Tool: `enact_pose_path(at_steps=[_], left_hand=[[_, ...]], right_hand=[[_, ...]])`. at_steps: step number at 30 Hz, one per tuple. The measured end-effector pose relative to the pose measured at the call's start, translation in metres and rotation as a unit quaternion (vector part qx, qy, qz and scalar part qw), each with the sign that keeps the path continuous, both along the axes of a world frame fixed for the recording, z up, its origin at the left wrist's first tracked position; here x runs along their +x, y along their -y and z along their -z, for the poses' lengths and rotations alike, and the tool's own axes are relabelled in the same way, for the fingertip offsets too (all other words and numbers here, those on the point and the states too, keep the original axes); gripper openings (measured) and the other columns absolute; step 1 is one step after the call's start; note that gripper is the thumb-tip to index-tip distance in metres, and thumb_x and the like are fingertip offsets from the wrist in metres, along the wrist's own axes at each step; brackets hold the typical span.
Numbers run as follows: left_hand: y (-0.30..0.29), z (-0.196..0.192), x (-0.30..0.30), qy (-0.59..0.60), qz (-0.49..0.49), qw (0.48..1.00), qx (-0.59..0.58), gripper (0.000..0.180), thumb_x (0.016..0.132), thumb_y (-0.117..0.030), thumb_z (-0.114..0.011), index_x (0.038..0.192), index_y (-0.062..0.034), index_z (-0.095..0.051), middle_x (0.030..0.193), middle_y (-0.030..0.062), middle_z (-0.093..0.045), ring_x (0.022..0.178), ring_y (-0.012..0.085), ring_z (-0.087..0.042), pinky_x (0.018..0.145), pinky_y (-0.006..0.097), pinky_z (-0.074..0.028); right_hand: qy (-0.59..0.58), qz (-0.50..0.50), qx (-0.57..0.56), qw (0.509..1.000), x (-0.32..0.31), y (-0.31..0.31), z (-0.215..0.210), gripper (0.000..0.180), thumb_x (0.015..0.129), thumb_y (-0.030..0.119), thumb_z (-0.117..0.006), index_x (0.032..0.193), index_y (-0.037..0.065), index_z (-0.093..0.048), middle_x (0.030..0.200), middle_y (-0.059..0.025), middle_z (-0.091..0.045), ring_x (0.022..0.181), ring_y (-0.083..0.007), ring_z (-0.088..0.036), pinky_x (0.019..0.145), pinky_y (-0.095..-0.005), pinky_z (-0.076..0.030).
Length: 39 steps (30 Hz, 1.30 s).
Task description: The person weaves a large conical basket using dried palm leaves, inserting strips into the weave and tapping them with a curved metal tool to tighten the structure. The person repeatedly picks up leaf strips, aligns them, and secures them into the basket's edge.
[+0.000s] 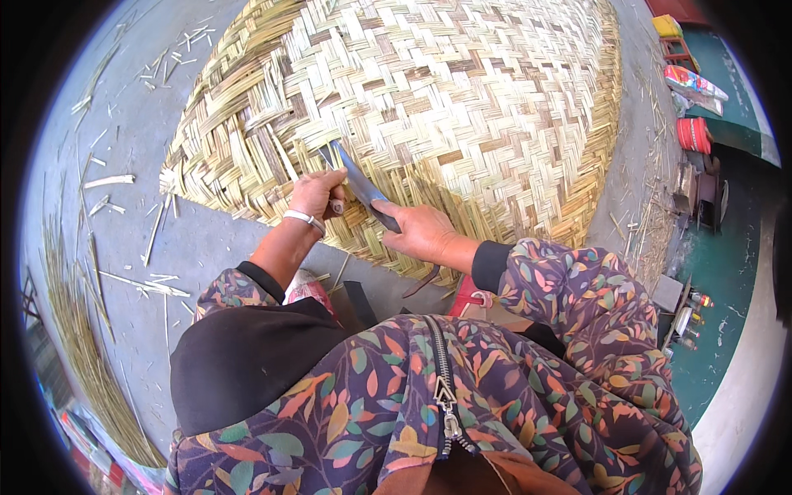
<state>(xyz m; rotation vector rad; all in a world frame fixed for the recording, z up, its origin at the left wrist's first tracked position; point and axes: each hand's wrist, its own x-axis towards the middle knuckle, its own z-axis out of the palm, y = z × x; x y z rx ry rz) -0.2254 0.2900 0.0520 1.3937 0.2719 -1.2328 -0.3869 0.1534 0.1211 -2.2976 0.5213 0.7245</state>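
Observation:
A large woven mat (478,107) of split straw-coloured strips lies before me, darker and greener along its edges. My right hand (421,234) is closed round the near end of a long flat knife (363,183) with a dark, bluish blade. Its far end touches the weave near the mat's front left part. My left hand (315,195) is closed beside the blade, round something with a pale round end (337,206) showing below the fingers. A white bangle (305,220) circles that wrist. The rest of what the left hand grips is hidden.
Loose strip offcuts (165,62) litter the grey floor (223,247). A long bundle of thin stalks (78,346) lies at the left. At the right stand a red round bundle (693,135), a yellow item (667,26) and small bottles (700,299). My feet are under the mat's near edge.

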Motion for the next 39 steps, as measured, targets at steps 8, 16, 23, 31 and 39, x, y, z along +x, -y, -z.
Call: enact_pose_path(at_steps=[8, 16, 23, 31, 39], left_hand=[[0.015, 0.014, 0.015, 0.055, -0.027, 0.997, 0.050, 0.033, 0.089, -0.023, -0.066, 0.063, -0.0045, -0.057, 0.054, 0.0041, -0.055, 0.038, 0.0149, -0.048, 0.035, 0.029, -0.040], [-0.005, 0.011, 0.007, 0.388, 0.193, 0.888, 0.155, 0.041, 0.082, -0.043, -0.073, 0.078, -0.0026, -0.067, 0.067, 0.0115, -0.066, 0.056, 0.0242, -0.063, 0.054, 0.035, -0.051], [0.007, 0.010, 0.003, 0.489, 0.280, 0.788, 0.248, 0.040, 0.080, -0.046, -0.071, 0.081, -0.0063, -0.071, 0.071, 0.0118, -0.067, 0.066, 0.0254, -0.065, 0.065, 0.038, -0.050], [0.002, 0.013, 0.007, 0.353, 0.221, 0.887, 0.202, 0.037, 0.081, -0.043, -0.068, 0.082, -0.0061, -0.072, 0.074, 0.0136, -0.070, 0.071, 0.0267, -0.068, 0.072, 0.037, -0.053], [0.005, 0.023, 0.007, 0.282, 0.139, 0.941, 0.128, 0.032, 0.086, -0.031, -0.067, 0.084, 0.0009, -0.071, 0.065, 0.0059, -0.067, 0.055, 0.0124, -0.060, 0.056, 0.029, -0.050]], right_hand=[[-0.012, -0.023, -0.030, 0.999, 0.001, 0.005, 0.000, 0.062, 0.079, 0.036, -0.061, 0.139, 0.027, -0.046, 0.082, -0.0167, -0.068, 0.079, -0.0361, -0.065, 0.073, -0.0453, -0.051], [0.027, -0.059, -0.042, 0.997, 0.001, 0.011, -0.007, 0.062, 0.080, 0.033, -0.059, 0.139, 0.021, -0.047, 0.075, -0.0155, -0.066, 0.072, -0.0353, -0.064, 0.068, -0.0458, -0.051], [-0.080, -0.167, -0.087, 0.979, -0.040, 0.042, -0.065, 0.059, 0.077, 0.031, -0.060, 0.133, 0.014, -0.051, 0.073, -0.0151, -0.065, 0.070, -0.0344, -0.064, 0.064, -0.0479, -0.049], [-0.024, -0.144, -0.042, 0.988, -0.021, 0.039, -0.051, 0.055, 0.078, 0.030, -0.058, 0.130, 0.015, -0.054, 0.076, -0.0153, -0.065, 0.074, -0.0341, -0.065, 0.066, -0.0466, -0.050], [-0.047, -0.076, -0.025, 0.996, -0.010, 0.016, -0.030, 0.058, 0.078, 0.031, -0.056, 0.134, 0.018, -0.052, 0.080, -0.0159, -0.066, 0.079, -0.0333, -0.066, 0.071, -0.0450, -0.051]])
